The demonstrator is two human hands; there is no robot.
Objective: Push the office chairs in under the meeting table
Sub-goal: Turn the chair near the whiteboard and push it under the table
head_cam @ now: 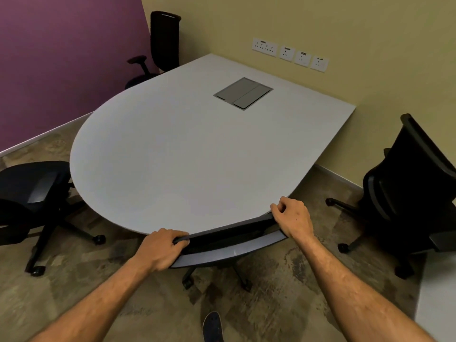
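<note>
Chairs are what I am tidying, and the near chair is the one in my grip, its backrest top pressed right up against the rounded near edge of the meeting table, with its wheeled base showing on the floor just below. My left hand is curled over the left end of the backrest rail, fingers wrapped down over the front of it, and my right hand is closed in the same way on the right end, knuckles up against the tabletop edge. I hold it wide, one hand at each end, so the chair rolls straight instead of swivelling on its casters. Judging by how the backrest meets the table, this chair seems about as far in as it will go, its seat hidden beneath the top. Three more stand around the table: the left chair sits near the curved left edge with its seat only partly under, the right chair stands apart from the right side and is turned at an angle, and the far chair waits in the corner by the purple wall, its seat just beside the far left edge. A closed cable hatch lies flush in the tabletop, and my shoe shows on the floor behind the chair.
</note>
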